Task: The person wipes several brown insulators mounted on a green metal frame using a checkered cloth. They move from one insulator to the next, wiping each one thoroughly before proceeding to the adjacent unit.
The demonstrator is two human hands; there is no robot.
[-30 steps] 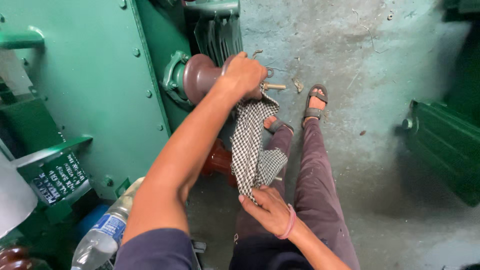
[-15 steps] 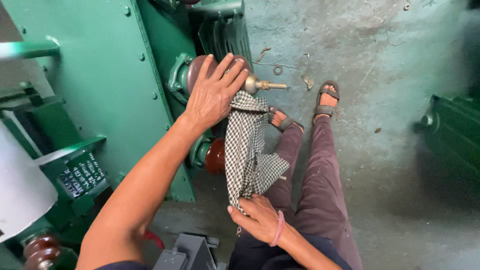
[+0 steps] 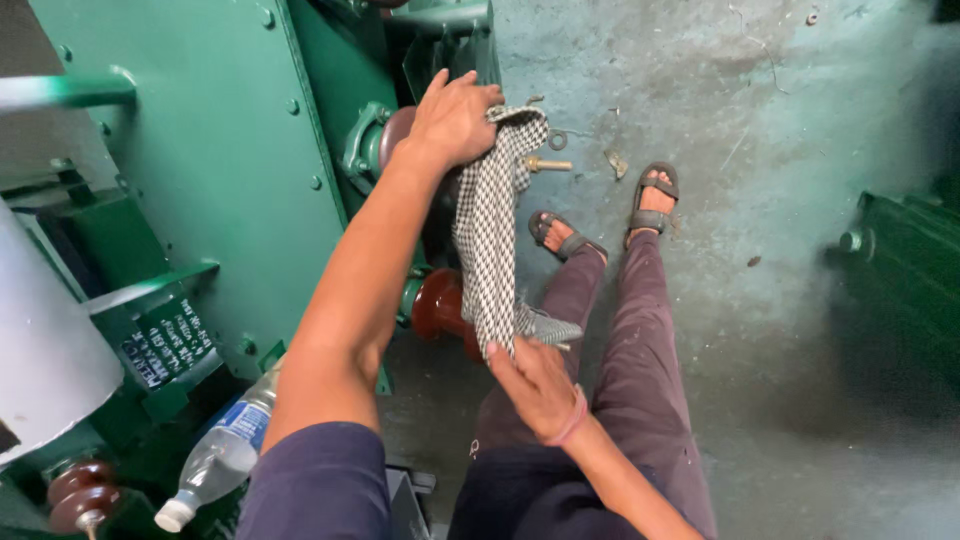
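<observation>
1. Two hands are working one checked cloth [image 3: 490,230]: your left hand [image 3: 452,122] is closing over its top end, pressing it against the brown insulator [image 3: 395,130] on the green machine [image 3: 230,170].
2. Your right hand [image 3: 537,385] is pinching the hanging lower end, fingers partly curled.
3. You are handling something light, soft and limp, so it is likely sagging wherever you are not gripping; the two ends look like the best holds.
4. Beyond it, a brass stud [image 3: 548,164] is sticking out and a second insulator [image 3: 440,308] is sitting just behind the cloth; a plastic bottle [image 3: 222,450] is lying below.
</observation>
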